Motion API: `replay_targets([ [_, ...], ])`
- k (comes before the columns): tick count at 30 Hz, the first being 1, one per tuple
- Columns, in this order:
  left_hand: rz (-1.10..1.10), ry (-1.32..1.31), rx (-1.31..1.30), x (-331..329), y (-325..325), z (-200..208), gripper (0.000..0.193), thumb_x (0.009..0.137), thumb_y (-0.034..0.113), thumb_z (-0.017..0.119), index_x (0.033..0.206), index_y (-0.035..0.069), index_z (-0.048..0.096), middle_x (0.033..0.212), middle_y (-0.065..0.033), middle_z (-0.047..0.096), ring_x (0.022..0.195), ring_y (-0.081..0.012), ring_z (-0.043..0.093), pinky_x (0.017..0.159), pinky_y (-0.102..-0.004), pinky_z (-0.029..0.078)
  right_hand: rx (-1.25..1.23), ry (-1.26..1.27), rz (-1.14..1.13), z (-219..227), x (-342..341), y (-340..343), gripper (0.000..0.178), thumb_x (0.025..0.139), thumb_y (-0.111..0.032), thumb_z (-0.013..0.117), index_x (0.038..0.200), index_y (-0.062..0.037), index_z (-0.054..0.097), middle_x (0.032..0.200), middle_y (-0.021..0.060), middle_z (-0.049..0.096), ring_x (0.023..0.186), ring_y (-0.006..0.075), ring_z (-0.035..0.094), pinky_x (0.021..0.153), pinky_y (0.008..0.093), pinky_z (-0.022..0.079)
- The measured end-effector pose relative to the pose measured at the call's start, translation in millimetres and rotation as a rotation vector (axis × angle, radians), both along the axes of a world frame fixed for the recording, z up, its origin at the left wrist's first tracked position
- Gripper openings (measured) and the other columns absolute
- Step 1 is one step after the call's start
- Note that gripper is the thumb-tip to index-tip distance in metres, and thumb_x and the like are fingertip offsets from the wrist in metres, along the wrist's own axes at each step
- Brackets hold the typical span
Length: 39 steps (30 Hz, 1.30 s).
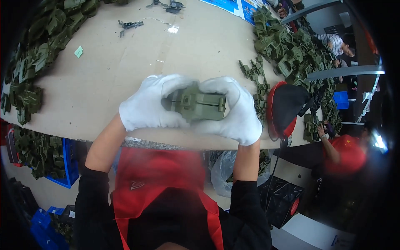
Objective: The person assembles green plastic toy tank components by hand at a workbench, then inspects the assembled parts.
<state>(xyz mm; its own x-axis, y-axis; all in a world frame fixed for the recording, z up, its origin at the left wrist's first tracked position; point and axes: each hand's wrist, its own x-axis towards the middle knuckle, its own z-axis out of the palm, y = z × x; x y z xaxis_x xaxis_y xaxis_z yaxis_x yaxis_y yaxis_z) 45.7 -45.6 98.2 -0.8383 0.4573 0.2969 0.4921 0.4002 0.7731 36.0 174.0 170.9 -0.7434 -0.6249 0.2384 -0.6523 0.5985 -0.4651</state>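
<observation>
Over the near part of the table I hold a boxy olive-green plastic part (pixel 203 105) between both hands. It looks like a piece of a toy vehicle, with a raised square block and a ridged side facing up. My left hand (pixel 152 102), in a white glove, is wrapped round its left end and hides it. Also gloved in white, my right hand (pixel 239 110) grips the right end with fingers above and thumb below. The part's underside is hidden.
Piles of green parts line the table (pixel 104 83) at left (pixel 46 46) and right (pixel 291 50). A black-and-red cap (pixel 287 108) lies right of my hand. Small dark pieces (pixel 130 26) lie farther back. Blue crates (pixel 71 162) stand below left. A person in red (pixel 348 154) sits at right.
</observation>
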Motion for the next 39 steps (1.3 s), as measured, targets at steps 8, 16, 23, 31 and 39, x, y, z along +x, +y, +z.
replay_targets([
  [8,0.079,0.030,0.068,6.2,11.6,2.6,0.071,0.052,0.033,0.081,0.113,0.003,0.060,0.107,-0.0122,0.064,0.101,-0.0330,0.060,0.091,-0.0392,0.043,-0.477,-0.340,-0.026,-25.6,2.8,7.3,0.060,0.043,-0.007,0.089,0.097,-0.0058,0.062,0.105,0.0109,0.067,0.100,0.0229,0.066,0.089,0.0330,0.052],
  [16,0.034,-0.030,0.128,3.9,8.0,-0.1,0.068,0.048,0.030,0.083,0.107,0.004,0.062,0.100,-0.0098,0.065,0.095,-0.0312,0.062,0.086,-0.0393,0.046,-0.498,-0.283,-0.046,-26.7,14.6,0.4,0.059,0.041,-0.008,0.089,0.093,-0.0077,0.061,0.102,0.0092,0.065,0.097,0.0235,0.066,0.085,0.0345,0.053],
  [23,-0.020,-0.104,0.190,3.9,4.3,0.4,0.068,0.047,0.029,0.085,0.106,0.005,0.061,0.099,-0.0095,0.064,0.092,-0.0311,0.061,0.085,-0.0376,0.045,-0.516,-0.251,0.013,-22.9,13.6,-3.1,0.059,0.043,-0.008,0.089,0.096,-0.0068,0.062,0.104,0.0105,0.066,0.098,0.0249,0.066,0.085,0.0348,0.052],
  [31,0.169,0.084,0.102,7.2,14.6,-10.1,0.053,0.058,0.030,0.078,0.103,0.009,0.059,0.095,-0.0076,0.061,0.089,-0.0302,0.059,0.079,-0.0414,0.043,-0.657,-0.323,-0.138,-42.7,23.9,-3.5,0.069,0.056,-0.001,0.081,0.119,0.0051,0.056,0.119,0.0192,0.064,0.105,0.0293,0.065,0.089,0.0356,0.051],
  [39,0.307,0.257,-0.021,11.4,39.8,-13.0,0.061,0.059,0.038,0.081,0.107,0.009,0.058,0.093,-0.0064,0.061,0.086,-0.0302,0.060,0.081,-0.0414,0.043,-0.966,-0.719,0.052,-65.6,6.6,20.0,0.088,0.061,0.009,0.072,0.143,0.0006,0.041,0.141,0.0207,0.047,0.126,0.0284,0.050,0.103,0.0381,0.043],
])
